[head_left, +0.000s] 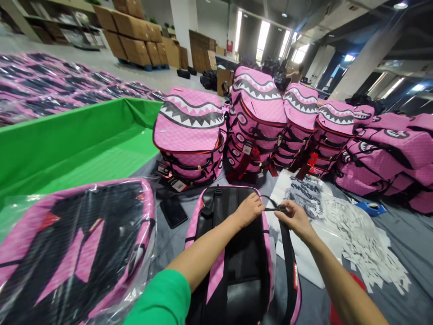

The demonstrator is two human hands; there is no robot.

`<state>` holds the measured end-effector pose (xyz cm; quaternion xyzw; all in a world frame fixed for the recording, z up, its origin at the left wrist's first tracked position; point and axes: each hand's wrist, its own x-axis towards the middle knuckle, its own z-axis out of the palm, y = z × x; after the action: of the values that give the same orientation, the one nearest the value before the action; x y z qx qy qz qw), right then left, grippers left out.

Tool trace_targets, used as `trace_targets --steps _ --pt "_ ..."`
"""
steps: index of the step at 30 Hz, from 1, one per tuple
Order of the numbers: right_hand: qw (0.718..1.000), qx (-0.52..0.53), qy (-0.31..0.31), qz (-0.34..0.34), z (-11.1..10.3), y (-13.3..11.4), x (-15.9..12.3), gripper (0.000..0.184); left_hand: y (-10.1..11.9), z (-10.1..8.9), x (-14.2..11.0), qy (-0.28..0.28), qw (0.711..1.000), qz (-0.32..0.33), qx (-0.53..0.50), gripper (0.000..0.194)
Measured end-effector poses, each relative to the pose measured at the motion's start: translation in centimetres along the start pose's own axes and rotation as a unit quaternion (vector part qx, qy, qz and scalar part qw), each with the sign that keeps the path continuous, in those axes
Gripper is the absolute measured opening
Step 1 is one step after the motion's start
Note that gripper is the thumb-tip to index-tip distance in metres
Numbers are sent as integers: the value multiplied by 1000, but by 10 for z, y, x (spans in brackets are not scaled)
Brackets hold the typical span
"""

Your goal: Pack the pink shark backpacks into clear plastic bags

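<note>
A pink and black backpack (243, 253) lies before me with its black back panel facing up. My left hand (249, 210) is closed above its upper right edge, pinching a thin black webbing strap (269, 209). Just to the right, my right hand (297, 220) grips the same strap at the dark adjuster buckle, fingers pinched together. From there the padded shoulder strap (290, 271), with a red tag and pink edging, hangs down along the bag's right side. A loop of webbing arches above the two hands.
A plastic-wrapped backpack (84, 253) and a black phone (173, 211) lie to the left. Stacked pink backpacks (192, 113) stand behind. White tags or paper strips (365, 239) and a blue tape dispenser (371, 207) lie at right. A green-lined bin (101, 153) stands far left.
</note>
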<state>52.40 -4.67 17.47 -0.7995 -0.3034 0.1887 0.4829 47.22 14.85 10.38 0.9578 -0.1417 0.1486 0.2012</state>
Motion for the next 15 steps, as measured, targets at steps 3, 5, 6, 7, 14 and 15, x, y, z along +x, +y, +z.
trace_targets --steps 3,5,6,7,14,15 --pt "993 -18 -102 -54 -12 -5 22 52 17 18 -36 50 984 -161 -62 28" --pt "982 -102 -110 -111 -9 -5 48 47 43 39 -68 86 945 -254 -188 32" --pt "974 -154 -101 -133 -4 -3 64 43 59 51 -83 98 912 -293 -268 33" --pt "962 -207 -92 -154 4 0 82 39 73 63 -97 111 872 -324 -349 33" --pt "869 -416 -157 -218 82 55 167 38 115 106 -168 77 766 -460 -443 47" --pt "872 -412 -166 -206 89 66 170 45 109 96 -173 47 786 -453 -418 44"
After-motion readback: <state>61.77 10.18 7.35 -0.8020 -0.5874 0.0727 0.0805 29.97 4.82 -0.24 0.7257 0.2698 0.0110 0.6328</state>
